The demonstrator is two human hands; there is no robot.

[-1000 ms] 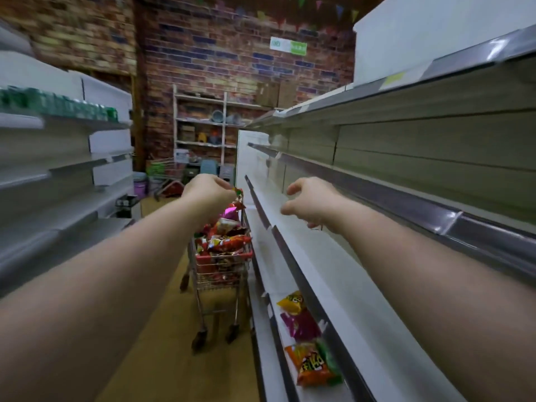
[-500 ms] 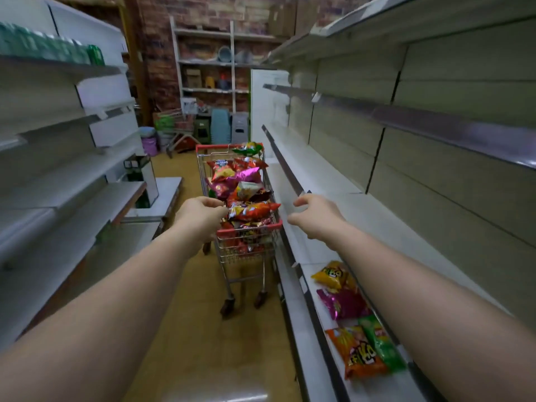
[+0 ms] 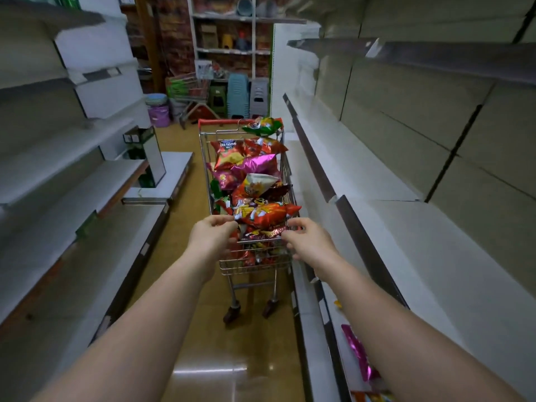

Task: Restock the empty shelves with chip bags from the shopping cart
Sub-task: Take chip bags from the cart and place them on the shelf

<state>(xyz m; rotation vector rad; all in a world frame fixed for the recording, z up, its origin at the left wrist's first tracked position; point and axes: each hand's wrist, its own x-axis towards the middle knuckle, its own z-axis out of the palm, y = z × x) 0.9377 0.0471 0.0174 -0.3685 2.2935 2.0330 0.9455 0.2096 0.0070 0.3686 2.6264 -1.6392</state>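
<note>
Both hands reach to the near end of the shopping cart [image 3: 255, 262], which stands in the aisle just beside the right-hand shelves [image 3: 385, 227]. The left hand [image 3: 213, 235] has its fingers curled at the cart's near edge, touching the left end of an orange chip bag [image 3: 266, 214] on top of the pile; whether it grips the bag or the rim, I cannot tell. The right hand [image 3: 309, 242] curls its fingers at the crinkled edge of a dark bag [image 3: 268, 233] (the one under the orange bag), and its hold is also unclear. A pink bag [image 3: 359, 353] lies on the lower right shelf, partly hidden by the right forearm. The cart is heaped with chip bags.
</note>
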